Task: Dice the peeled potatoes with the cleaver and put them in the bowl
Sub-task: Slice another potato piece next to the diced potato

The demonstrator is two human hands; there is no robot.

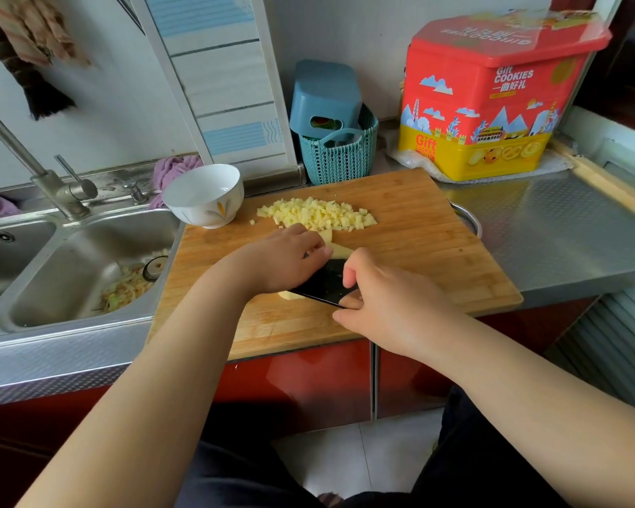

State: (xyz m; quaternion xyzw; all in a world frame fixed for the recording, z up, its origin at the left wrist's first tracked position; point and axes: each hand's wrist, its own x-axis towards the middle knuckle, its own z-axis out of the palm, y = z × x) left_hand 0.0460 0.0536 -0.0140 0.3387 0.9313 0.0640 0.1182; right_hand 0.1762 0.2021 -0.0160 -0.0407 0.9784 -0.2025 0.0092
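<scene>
While pinned, potato (pixel 336 247) under left hand (pixel 286 260)

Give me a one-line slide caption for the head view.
Left hand steadies potato slices while right hand grips the cleaver; diced pile waits beside the bowl.

cleaver (pixel 325 284) handle hidden (under right hand (pixel 385 306)), potato (pixel 336 247) mostly covered

Pale diced potato (pixel 318 213) heaps beside the white bowl (pixel 204 194); dark cleaver (pixel 325 284) meets potato slices (pixel 336 247).
</scene>
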